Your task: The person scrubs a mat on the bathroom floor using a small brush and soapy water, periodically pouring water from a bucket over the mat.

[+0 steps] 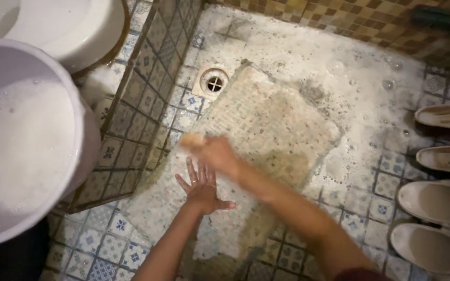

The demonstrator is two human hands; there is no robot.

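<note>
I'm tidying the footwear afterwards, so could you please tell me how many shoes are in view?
4, all along the right edge: top shoe, second shoe, third shoe, bottom shoe. More may lie beyond the frame.

Foam is spreading over the blue-patterned tiled floor point(105, 244) around the round floor drain point(214, 82). Left of the drain, a tiled step point(147, 78) is rising toward a white toilet point(74, 26). Beyond the drain, a brown mosaic wall point(339, 18) is standing in dim, warm light.
</note>
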